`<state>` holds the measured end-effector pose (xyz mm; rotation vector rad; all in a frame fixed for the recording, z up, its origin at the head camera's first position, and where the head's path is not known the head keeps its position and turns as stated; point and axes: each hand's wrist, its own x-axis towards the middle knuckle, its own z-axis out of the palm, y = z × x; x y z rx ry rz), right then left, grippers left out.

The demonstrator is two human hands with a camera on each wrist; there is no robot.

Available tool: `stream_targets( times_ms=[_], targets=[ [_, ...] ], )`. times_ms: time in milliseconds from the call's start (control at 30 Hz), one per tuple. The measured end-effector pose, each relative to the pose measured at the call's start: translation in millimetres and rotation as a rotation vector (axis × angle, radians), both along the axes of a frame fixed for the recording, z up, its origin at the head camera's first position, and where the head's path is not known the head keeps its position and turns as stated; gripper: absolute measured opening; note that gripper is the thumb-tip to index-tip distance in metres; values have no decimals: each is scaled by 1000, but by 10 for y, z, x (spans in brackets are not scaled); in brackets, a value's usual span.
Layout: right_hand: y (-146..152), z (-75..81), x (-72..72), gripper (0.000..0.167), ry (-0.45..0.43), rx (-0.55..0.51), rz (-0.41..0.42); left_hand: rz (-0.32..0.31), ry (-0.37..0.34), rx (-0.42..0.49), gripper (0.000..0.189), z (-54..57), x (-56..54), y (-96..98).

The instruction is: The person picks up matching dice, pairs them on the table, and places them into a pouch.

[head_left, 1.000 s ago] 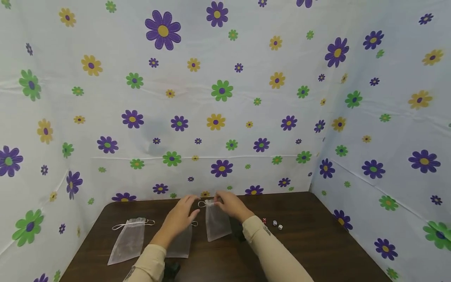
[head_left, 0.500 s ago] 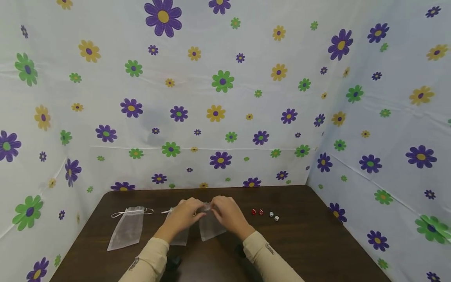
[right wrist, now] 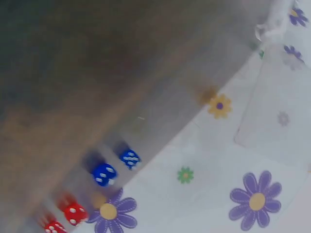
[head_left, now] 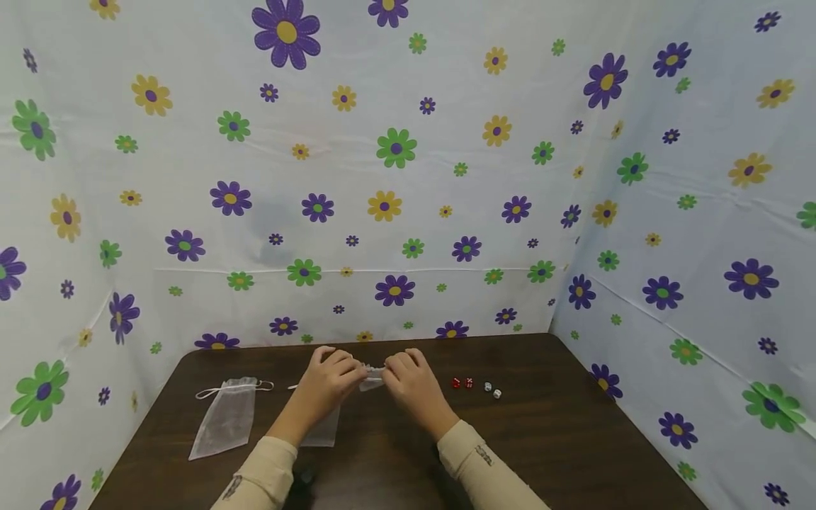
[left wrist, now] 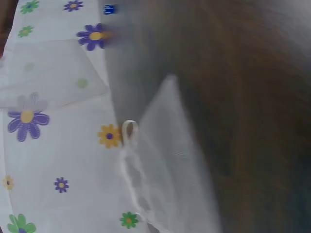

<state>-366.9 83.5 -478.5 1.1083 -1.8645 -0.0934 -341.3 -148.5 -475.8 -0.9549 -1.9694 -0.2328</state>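
Between my hands is a sheer white drawstring pouch, only a short strip of it visible in the head view. My left hand pinches one side of its gathered mouth, and my right hand pinches the other. In the right wrist view the pouch's thin body overlaps the flowered cloth. A second sheer pouch lies on the table, partly behind the left forearm; its white cord loop shows in the left wrist view. Neither wrist view clearly shows fingers.
Another sheer pouch lies at the left of the dark wooden table. Right of my right hand sit two red dice and two pale dice. The right wrist view adds two blue dice. Flowered cloth surrounds the back and sides.
The left hand, earlier apart with fingers spread, has come to the pouch's mouth and grips it with the right. The pouch body, long toward me before, now shows as a short strip.
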Motion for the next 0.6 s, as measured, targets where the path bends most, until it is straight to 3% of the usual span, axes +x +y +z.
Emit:
stream_targets(
  times_ms=[100, 300, 500, 600],
  targets=[
    [17, -72, 35, 10, -6, 56, 24, -2, 0, -60, 24, -81, 35, -11],
    [8, -190, 116, 15, -351, 126, 32, -42, -34, -83, 22, -254, 94, 26],
    [8, -162, 199, 15, -623, 218, -33, 15, -238, -123, 18, -349, 166, 41],
    [26, -164, 213, 14, -746, 227, -40, 3, -344, -112, 15, -365, 184, 41]
  ],
)
